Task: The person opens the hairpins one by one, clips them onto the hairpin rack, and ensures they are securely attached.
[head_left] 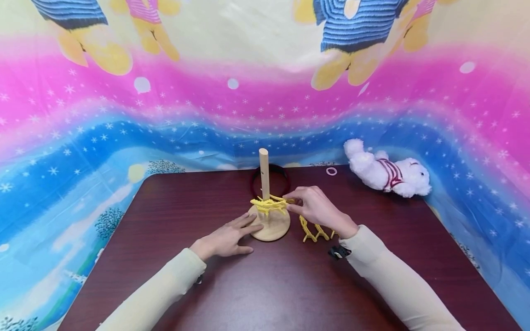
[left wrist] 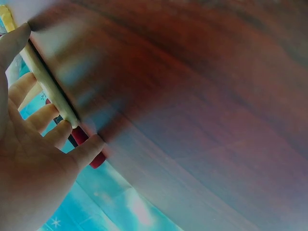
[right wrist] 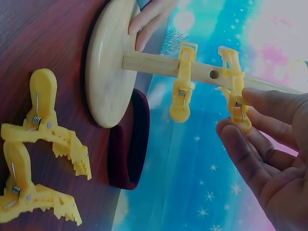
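Note:
A wooden stand with a round base (head_left: 275, 230) and an upright post (head_left: 264, 172) stands mid-table. My left hand (head_left: 223, 238) lies over the left side of the base, fingers extended and touching it. With thumb and fingers, my right hand (head_left: 319, 209) pinches the handle end of a yellow claw clip (right wrist: 235, 89), whose toothed part is at the post. Another yellow claw clip (right wrist: 183, 84) sits around the post, nearer the base. On the table by my right wrist lie two more claw clips, an upper one (right wrist: 45, 108) and a lower one (right wrist: 21, 185) in the right wrist view.
Behind the stand is a dark red velvet-like band (head_left: 285, 177). A small pale pink ring (head_left: 331, 171) lies near the table's back edge. At the back right, a white plush toy (head_left: 372, 172) with a striped scarf lies on its side. Printed cloth (head_left: 232, 138) surrounds the table.

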`<state>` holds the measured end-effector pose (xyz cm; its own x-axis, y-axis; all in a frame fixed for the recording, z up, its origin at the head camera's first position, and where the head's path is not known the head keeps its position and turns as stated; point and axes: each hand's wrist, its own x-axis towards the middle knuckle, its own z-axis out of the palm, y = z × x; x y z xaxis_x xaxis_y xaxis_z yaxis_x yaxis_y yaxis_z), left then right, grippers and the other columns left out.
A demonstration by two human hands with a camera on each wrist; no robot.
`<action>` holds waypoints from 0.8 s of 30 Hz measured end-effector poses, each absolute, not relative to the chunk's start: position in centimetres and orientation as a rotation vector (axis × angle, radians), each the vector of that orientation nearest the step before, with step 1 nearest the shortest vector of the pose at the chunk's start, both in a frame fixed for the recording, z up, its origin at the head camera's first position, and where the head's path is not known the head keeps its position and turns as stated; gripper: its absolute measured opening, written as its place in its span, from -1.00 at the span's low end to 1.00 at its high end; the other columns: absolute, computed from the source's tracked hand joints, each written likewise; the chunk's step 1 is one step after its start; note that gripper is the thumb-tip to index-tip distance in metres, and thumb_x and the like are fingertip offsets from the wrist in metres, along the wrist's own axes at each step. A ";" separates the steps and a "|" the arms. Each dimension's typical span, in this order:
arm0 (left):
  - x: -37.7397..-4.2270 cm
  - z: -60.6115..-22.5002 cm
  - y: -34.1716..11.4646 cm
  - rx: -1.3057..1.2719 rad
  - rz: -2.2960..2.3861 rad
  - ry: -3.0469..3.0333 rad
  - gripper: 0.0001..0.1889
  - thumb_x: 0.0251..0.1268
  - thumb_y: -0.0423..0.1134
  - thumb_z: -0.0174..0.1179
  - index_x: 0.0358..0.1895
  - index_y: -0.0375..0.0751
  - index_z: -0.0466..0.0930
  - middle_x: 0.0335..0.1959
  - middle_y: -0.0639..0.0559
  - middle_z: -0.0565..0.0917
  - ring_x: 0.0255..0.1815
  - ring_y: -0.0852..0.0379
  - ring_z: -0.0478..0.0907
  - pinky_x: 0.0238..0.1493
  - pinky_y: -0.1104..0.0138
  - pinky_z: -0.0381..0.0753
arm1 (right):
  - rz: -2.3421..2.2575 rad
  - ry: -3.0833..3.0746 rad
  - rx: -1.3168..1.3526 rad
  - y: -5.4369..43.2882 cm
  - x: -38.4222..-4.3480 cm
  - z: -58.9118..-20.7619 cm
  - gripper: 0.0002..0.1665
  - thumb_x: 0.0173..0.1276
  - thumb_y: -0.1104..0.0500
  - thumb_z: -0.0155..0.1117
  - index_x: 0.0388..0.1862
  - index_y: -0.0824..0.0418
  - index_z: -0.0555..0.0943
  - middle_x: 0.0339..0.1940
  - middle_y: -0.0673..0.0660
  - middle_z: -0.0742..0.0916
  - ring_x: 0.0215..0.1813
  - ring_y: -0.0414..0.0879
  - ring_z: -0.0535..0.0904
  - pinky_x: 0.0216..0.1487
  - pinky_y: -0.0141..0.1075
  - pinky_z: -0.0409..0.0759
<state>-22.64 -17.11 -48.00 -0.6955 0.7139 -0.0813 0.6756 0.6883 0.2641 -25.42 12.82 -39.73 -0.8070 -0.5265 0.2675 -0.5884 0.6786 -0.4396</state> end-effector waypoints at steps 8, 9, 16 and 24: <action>-22.6 -48.1 -17.1 1.126 0.314 2.722 -0.23 0.35 0.12 0.25 0.57 0.13 0.17 0.64 -0.15 0.05 0.66 -0.22 -0.06 0.50 -0.11 0.24 | 0.796 -2.763 0.906 12.2 -25.8 -40.0 -0.73 0.31 0.13 0.43 -0.02 0.09 0.78 -0.29 -0.03 0.79 -0.47 -0.29 0.49 -0.42 -0.41 0.47; -22.6 -48.1 -17.1 1.123 0.315 2.723 -0.23 0.34 0.12 0.25 0.57 0.13 0.17 0.64 -0.15 0.05 0.66 -0.22 -0.06 0.50 -0.11 0.24 | 0.800 -2.764 0.903 12.2 -25.8 -40.1 -0.73 0.30 0.13 0.44 -0.02 0.09 0.78 -0.30 -0.03 0.79 -0.47 -0.29 0.50 -0.42 -0.41 0.48; -22.6 -47.9 -17.1 1.116 0.315 2.722 -0.23 0.34 0.11 0.25 0.57 0.13 0.18 0.64 -0.15 0.06 0.66 -0.22 -0.06 0.51 -0.11 0.24 | 0.801 -2.783 0.897 11.9 -25.8 -40.2 -0.71 0.32 0.10 0.43 0.00 0.12 0.78 -0.33 -0.04 0.78 -0.43 -0.29 0.53 -0.40 -0.41 0.51; -22.7 -48.2 -17.0 1.117 0.311 2.723 -0.23 0.34 0.11 0.25 0.57 0.15 0.17 0.64 -0.14 0.07 0.66 -0.21 -0.06 0.52 -0.09 0.23 | 0.811 -2.799 0.856 11.8 -26.0 -40.3 -0.70 0.31 0.08 0.44 0.00 0.11 0.78 -0.31 -0.04 0.79 -0.35 -0.29 0.63 -0.35 -0.41 0.58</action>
